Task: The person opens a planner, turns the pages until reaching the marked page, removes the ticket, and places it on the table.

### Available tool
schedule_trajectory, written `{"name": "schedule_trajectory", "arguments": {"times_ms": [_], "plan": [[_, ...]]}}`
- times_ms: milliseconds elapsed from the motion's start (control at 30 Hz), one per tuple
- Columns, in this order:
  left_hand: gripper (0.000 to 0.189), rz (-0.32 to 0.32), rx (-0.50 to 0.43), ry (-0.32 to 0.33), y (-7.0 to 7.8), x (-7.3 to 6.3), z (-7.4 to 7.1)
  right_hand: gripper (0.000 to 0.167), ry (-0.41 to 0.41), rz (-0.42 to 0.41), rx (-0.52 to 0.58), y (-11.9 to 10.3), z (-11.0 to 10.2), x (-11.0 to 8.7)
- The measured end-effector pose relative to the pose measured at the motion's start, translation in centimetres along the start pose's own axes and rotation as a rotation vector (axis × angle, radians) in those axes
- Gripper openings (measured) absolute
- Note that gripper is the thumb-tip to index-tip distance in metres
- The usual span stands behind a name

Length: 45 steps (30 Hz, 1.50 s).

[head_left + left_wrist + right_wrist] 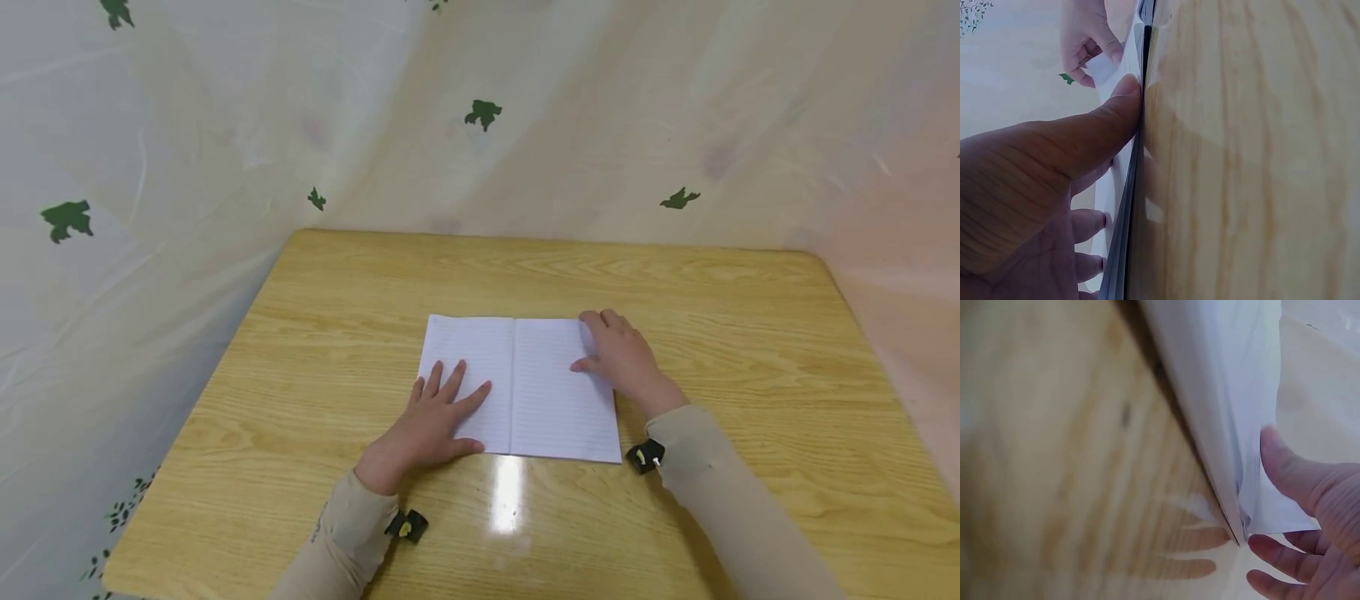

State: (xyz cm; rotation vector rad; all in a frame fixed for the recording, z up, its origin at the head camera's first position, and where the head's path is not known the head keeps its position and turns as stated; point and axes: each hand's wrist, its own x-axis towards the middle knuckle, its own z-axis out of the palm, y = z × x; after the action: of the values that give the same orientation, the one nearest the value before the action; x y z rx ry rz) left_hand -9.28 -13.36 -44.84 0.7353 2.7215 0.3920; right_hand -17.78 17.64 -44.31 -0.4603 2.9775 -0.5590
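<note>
An open notebook (555,417) with lined white pages lies on the wooden table, its centre fold running away from me. My left hand (433,421) rests on the left page with fingers spread, the thumb by the near edge. Seen from the left wrist, that thumb (1107,119) presses at the notebook's edge. At the far right corner, my right hand (622,354) pinches a page. The right wrist view shows the lifted page corner (1282,512) between the thumb (1291,472) and the curled fingers, with the other leaves lying below it.
The wooden table (337,292) has rounded far corners and a bright reflection in front of the notebook. Pale sheeting (570,150) with green leaf-like shapes hangs behind and beside it. Each wrist carries a small black device (646,456) near the sleeve cuff.
</note>
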Motion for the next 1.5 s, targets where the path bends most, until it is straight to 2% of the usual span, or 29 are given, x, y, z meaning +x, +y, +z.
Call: {"name": "schedule_trajectory", "arguments": {"times_ms": [133,267,333,400,567,733,833,900,1067,1167,1333,1500], "plan": [[0.080,-0.001,-0.001,0.001,0.0,0.0,0.0,0.063,0.095,0.025,0.036,-0.3,0.1,0.0],[0.081,-0.004,-0.002,0.003,0.0,0.0,0.0,0.038,0.238,0.042,0.002,-0.6,0.2,-0.1],[0.081,-0.002,-0.003,0.006,-0.1,0.1,0.0,0.027,0.274,0.053,-0.032,-0.6,0.1,-0.1],[0.081,-0.001,-0.001,0.005,-0.1,0.1,-0.1,0.019,0.275,0.062,-0.052,-0.7,-0.1,-0.2],[0.080,0.003,0.007,0.007,-0.1,0.2,-0.1,0.019,0.263,0.048,-0.139,-0.9,-0.3,-0.3],[0.080,-0.001,0.013,0.002,-0.1,0.3,-0.1,0.030,0.365,-0.086,-0.255,-1.3,-0.1,-0.6],[0.080,-0.001,0.011,0.004,-0.1,0.2,-0.1,0.033,0.412,-0.155,-0.263,-1.8,0.1,-1.0],[0.080,0.000,0.008,0.005,0.0,0.2,-0.1,0.032,0.384,-0.153,-0.210,-2.3,0.2,-1.3],[0.080,0.008,0.003,0.016,-0.1,0.2,-0.1,0.044,0.148,-0.084,0.023,-3.8,0.3,-2.2],[0.080,0.010,0.000,0.019,-0.2,0.1,0.0,0.053,0.036,-0.097,0.104,-4.7,0.7,-2.8],[0.089,-0.002,-0.013,0.028,-0.3,0.1,0.0,0.055,-0.018,-0.180,0.176,-5.9,1.7,-4.0],[0.101,-0.021,-0.048,0.039,-0.2,0.2,-0.1,0.056,-0.064,-0.193,0.220,-7.0,2.5,-4.9]]}}
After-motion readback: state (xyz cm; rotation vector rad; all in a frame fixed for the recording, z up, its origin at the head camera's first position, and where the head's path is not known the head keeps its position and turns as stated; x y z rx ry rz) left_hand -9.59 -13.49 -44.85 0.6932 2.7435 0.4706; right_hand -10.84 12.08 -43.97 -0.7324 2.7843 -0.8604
